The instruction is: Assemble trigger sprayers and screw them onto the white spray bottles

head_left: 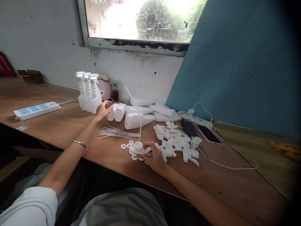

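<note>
My right hand [155, 158] grips a white trigger spray head [144, 150] low over the table's front part. A thin dip tube [140, 125] stands up out of its collar. White ring washers [123, 146] lie beside and under it. My left hand [103, 110] is held out with its fingers apart, close to the near end of a white bottle [111, 113] lying on its side; I cannot tell whether they touch. A bundle of loose dip tubes [117, 133] rests between my hands. Several more spray heads [172, 141] are heaped right of my right hand.
Three spray bottles [88, 94] with heads on stand at the left back. More white bottles [138, 121] lie in a pile at the middle back. A power strip [37, 110], a phone [210, 134], a pink bag [103, 88] and a cable [231, 166] are on the table [63, 131].
</note>
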A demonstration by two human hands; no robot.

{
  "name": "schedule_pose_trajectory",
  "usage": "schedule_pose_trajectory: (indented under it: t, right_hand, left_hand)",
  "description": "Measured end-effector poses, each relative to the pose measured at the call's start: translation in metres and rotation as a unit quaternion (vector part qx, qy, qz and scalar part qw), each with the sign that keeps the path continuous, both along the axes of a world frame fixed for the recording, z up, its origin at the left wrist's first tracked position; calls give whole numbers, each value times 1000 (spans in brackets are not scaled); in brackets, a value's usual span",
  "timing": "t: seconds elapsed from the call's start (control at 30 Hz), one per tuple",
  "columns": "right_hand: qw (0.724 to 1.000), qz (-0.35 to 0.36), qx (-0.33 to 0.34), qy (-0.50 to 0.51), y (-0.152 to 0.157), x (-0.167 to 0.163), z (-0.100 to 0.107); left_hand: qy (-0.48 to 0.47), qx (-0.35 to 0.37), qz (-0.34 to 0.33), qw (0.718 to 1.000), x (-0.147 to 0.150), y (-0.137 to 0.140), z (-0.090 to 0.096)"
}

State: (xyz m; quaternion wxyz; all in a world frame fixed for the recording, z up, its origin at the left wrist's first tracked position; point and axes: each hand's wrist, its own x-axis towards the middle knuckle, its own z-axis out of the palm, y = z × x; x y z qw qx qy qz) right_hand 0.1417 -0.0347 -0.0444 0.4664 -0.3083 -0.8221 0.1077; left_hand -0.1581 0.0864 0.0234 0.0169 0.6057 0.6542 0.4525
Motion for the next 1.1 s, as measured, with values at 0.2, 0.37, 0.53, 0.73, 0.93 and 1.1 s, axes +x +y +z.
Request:
schedule_pose_trajectory:
  t: [0.2,0.37,0.53,0.73,0.93,1.1]
  right_hand:
    - [999,23,26,11,1,1,6]
    - [999,-3,32,38,3,2,5]
    - [997,-25,49,56,3,3,4]
    - [993,-44,41,100,2,2,6]
    - [983,-99,24,151,12,10,12]
    - [982,-107,-6,154,23,21,18]
  left_hand:
    - [7,-8,76,997,-4,16,-23]
    - [19,3,121,992,-2,16,-22]
    - [-15,-25,127,991,-4,18,-29]
    - [-104,91,132,982,-6,16,-35]
    - [-150,366,115,911,-9,-2,-8]
    - [-348,388,45,852,-25,2,1]
